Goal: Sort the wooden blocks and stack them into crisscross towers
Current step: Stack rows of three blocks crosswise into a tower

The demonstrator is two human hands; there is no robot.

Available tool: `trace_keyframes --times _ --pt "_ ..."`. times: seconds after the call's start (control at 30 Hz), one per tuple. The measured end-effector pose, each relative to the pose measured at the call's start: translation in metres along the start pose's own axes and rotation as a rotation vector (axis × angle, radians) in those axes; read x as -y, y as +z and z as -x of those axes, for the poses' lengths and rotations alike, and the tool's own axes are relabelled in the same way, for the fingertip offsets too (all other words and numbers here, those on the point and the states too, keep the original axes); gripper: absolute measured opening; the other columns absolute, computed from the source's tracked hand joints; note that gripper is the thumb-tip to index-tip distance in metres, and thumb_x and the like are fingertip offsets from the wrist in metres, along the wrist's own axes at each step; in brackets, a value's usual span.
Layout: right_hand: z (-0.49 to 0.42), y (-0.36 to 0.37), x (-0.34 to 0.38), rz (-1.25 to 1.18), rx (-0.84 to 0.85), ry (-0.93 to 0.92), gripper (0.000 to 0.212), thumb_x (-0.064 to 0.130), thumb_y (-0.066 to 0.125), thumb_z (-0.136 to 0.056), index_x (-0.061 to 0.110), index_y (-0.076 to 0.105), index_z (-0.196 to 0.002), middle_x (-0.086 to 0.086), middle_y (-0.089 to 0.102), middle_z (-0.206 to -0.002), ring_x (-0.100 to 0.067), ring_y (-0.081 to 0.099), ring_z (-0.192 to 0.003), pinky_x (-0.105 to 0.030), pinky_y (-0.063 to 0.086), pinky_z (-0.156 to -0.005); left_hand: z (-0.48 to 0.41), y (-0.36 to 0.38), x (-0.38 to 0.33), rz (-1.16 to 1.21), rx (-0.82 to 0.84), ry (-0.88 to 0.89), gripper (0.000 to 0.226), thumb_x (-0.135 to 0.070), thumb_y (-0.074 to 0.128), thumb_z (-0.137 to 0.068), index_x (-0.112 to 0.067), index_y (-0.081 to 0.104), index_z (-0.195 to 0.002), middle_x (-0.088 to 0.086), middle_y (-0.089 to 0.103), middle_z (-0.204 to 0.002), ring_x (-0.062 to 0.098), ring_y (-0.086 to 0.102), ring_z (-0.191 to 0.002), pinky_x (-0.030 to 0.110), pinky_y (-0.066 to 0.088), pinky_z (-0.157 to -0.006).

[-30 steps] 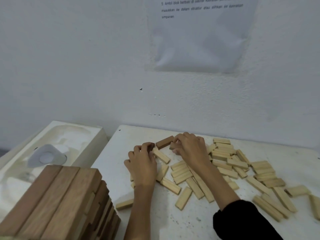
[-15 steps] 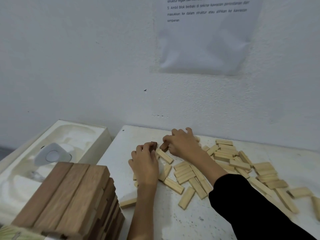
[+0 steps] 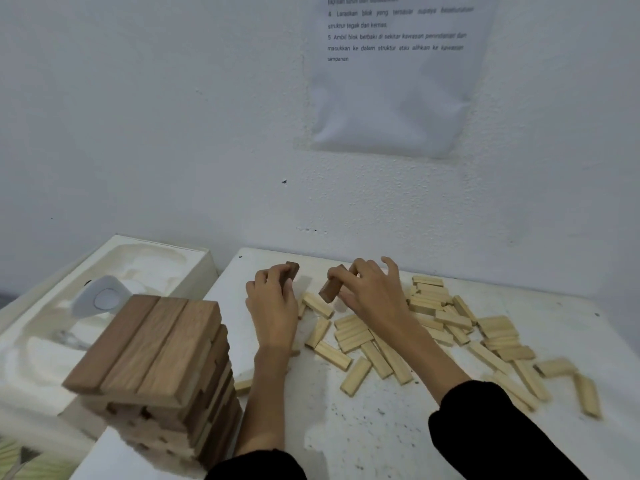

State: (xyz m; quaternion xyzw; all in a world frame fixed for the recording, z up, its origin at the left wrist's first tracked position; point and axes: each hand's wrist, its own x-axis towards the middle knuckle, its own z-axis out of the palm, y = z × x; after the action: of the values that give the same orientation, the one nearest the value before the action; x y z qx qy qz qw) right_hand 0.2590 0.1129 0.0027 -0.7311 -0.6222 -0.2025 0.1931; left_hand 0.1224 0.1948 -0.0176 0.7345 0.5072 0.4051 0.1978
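Since they look light, stiff and kinda slick, I'd grab across the long sides: left hand (image 3: 273, 308) pinches a dark block (image 3: 292, 271), right hand (image 3: 375, 301) pinches a second dark block (image 3: 330, 291).

Tower (image 3: 156, 358) on table (image 3: 381, 438), near-left corner, left of my left forearm. Loose blocks (image 3: 349, 336) lie flat on table, centre through right edge, some under my right hand (image 3: 374, 296). Both hands at far side of table, my left hand (image 3: 273, 306) left of right, apart. Left block (image 3: 292, 271) in my left hand, right block (image 3: 331, 289) in my right, gap between them. Tray (image 3: 114, 268) off table, left of it, behind tower. Sheet (image 3: 398, 98) on wall behind table, above hands.
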Motion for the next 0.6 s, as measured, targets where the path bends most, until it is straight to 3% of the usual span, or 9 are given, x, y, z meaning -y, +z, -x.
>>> trace_keyframes --times 0.13,0.33,0.5,0.6 --pt "0.033 -0.028 0.002 0.014 0.042 0.065 0.04 0.023 0.085 -0.059 0.03 0.067 -0.094 0.003 0.059 -0.078 -0.017 0.06 -0.068 -0.049 0.044 -0.088 0.009 0.0 -0.01 0.071 0.059 0.052 0.027 -0.001 0.051 -0.092 -0.005 0.061 -0.117 0.016 0.057 -0.114 0.03 0.043 -0.105 0.02 0.029 -0.082" --pt "0.089 -0.065 0.004 0.09 0.157 0.084 0.042 0.027 0.087 -0.055 0.032 0.068 -0.092 0.004 0.059 -0.076 -0.02 0.062 -0.073 -0.052 0.042 -0.088 0.031 0.002 -0.032 0.067 0.196 0.219 0.029 0.0 0.049 -0.09 -0.008 0.062 -0.114 0.012 0.06 -0.114 0.031 0.045 -0.106 0.019 0.026 -0.078" --pt "0.135 -0.089 0.008 0.184 0.182 0.132 0.041 0.029 0.088 -0.053 0.034 0.069 -0.089 0.005 0.058 -0.073 -0.02 0.061 -0.07 -0.045 0.027 -0.092 0.07 -0.012 -0.048 0.065 0.346 0.425 0.028 -0.002 0.05 -0.09 -0.01 0.062 -0.114 0.01 0.059 -0.112 0.028 0.044 -0.103 0.019 0.026 -0.079" --pt "0.159 -0.101 0.018 0.122 0.269 0.188 0.039 0.028 0.087 -0.055 0.035 0.069 -0.089 0.004 0.059 -0.073 -0.021 0.061 -0.073 -0.056 0.039 -0.089 0.086 -0.022 -0.05 0.052 0.458 0.516 0.028 -0.004 0.051 -0.092 -0.013 0.061 -0.116 0.007 0.058 -0.112 0.026 0.043 -0.104 0.018 0.026 -0.08"
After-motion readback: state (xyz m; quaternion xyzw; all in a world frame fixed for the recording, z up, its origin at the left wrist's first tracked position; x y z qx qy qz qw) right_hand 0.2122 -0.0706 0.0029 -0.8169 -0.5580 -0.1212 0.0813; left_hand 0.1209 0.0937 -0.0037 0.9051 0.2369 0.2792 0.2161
